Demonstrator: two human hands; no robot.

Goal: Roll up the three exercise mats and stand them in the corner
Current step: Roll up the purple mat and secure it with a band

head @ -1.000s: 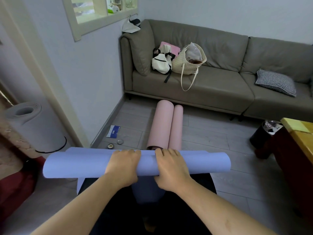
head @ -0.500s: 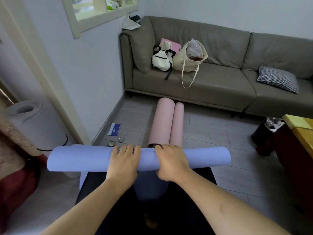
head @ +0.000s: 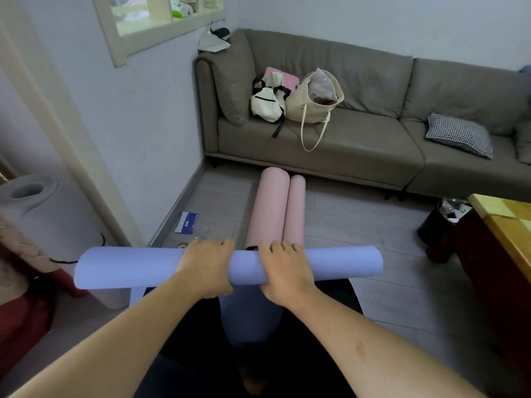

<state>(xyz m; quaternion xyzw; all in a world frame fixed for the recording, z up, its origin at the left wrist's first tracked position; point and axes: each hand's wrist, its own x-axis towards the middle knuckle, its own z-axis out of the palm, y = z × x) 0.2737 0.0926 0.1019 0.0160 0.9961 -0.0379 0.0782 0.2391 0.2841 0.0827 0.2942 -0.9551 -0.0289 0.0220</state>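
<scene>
A lilac mat (head: 129, 268) lies across the view as a roll, its loose end (head: 250, 317) still flat under my knees. My left hand (head: 207, 268) and my right hand (head: 284, 271) both press on the middle of that roll, fingers curled over its top. Beyond it, two pink mat rolls (head: 267, 208) lie side by side on the floor, pointing toward the sofa. A grey rolled mat (head: 43, 214) stands upright at the far left behind the door frame.
A grey sofa (head: 359, 150) with bags and a checked cushion (head: 459, 135) fills the back wall. A black bin (head: 439, 225) and a wooden table (head: 505, 225) stand at the right. A blue packet (head: 186, 222) and small round lids lie by the left wall.
The lilac roll has moved a little forward, away from me, with both hands on it. The view has shifted slightly nearer the pink rolls.
</scene>
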